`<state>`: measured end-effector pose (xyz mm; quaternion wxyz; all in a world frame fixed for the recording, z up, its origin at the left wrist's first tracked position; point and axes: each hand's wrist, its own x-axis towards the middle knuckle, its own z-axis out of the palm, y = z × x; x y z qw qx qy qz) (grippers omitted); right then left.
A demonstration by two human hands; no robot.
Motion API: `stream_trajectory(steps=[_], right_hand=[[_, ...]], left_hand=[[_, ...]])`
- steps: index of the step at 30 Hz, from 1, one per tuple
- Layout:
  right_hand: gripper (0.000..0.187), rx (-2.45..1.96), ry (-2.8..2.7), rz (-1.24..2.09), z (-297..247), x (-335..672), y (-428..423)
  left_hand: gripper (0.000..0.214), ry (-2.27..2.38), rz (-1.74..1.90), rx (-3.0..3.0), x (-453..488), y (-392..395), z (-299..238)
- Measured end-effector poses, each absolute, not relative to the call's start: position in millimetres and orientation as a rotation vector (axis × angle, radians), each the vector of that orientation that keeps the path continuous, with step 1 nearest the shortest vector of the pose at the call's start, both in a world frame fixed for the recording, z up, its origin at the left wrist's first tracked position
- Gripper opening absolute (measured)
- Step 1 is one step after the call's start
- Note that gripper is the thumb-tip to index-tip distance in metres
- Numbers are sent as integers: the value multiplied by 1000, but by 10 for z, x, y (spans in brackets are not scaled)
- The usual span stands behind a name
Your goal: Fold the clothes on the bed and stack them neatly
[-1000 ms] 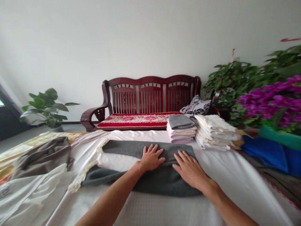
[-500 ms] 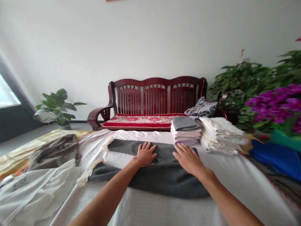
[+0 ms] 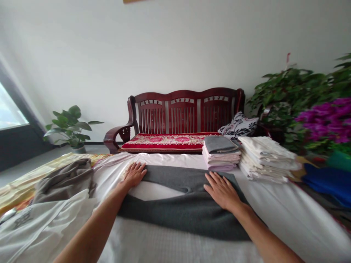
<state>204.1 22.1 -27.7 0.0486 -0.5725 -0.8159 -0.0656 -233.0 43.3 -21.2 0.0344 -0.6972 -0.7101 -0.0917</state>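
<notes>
A pair of dark grey trousers [image 3: 175,210] lies spread flat on a white cloth, its legs pointing left and its waist end at the right. My left hand [image 3: 134,174] rests flat and open on the cuff end of the far leg, covering most of its pale lace trim. On the waist end lies my right hand [image 3: 221,188], palm down with the fingers apart. My left forearm hides the cuff of the near leg.
Beyond the trousers stand a folded stack topped with grey [image 3: 221,151] and a white folded stack [image 3: 265,159]. At left lie a crumpled brown-grey garment [image 3: 65,180] and a white garment [image 3: 46,226]. A wooden bench [image 3: 181,113] stands behind; purple flowers [image 3: 329,120] are at right.
My left hand has slid left along the far trouser leg to its cuff. My right hand stays on the waist end. The view has shifted slightly.
</notes>
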Motion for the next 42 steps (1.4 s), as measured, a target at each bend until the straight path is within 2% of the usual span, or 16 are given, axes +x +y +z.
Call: stream_trajectory(steps=[5,10,14,17,20,24,28,30,32,34,37,39,42], right_hand=[[66,-1780,-2456,-205,-283,2034,225],[66,-1772,-2452,-163,-284,2053,248],[65,-1768,-2442,-93,-255,2046,253],[64,-1779,-2417,-93,-232,2027,239],[64,-1798,-2410,-100,-217,2010,226],[64,-1821,-2422,-107,-227,2008,242],[64,-1823,-2407,-79,-250,2018,274],[63,-1817,-2396,-76,-257,2021,275],[62,-1800,-2396,-98,-267,2026,262],[61,-1765,-2401,-144,-282,2037,247],[55,-1708,-2404,-219,-295,2066,246],[51,-1687,-2412,-234,-276,2083,262],[48,-1703,-2389,-187,-197,2060,253]], left_hand=[[45,-2160,-340,-2234,-2347,395,-136],[37,-2079,-705,-2564,-2584,-159,164],[34,-2027,-545,-2667,-2841,-836,370],[42,-1990,-396,-2620,-2936,-1186,343],[32,-1988,-397,-2527,-2946,-1305,264],[18,-2066,-709,-2416,-2925,-1275,389],[40,-2328,-1258,-2331,-2936,-1214,651],[48,-2468,-1357,-2344,-2945,-1173,671],[45,-2634,-1099,-2374,-2958,-1129,588],[40,-2757,-608,-2335,-2977,-1096,453],[48,-2687,-76,-2173,-2978,-1082,320],[54,-2496,-46,-2089,-2898,-1100,329],[39,-2108,-335,-2249,-2582,-1182,409]])
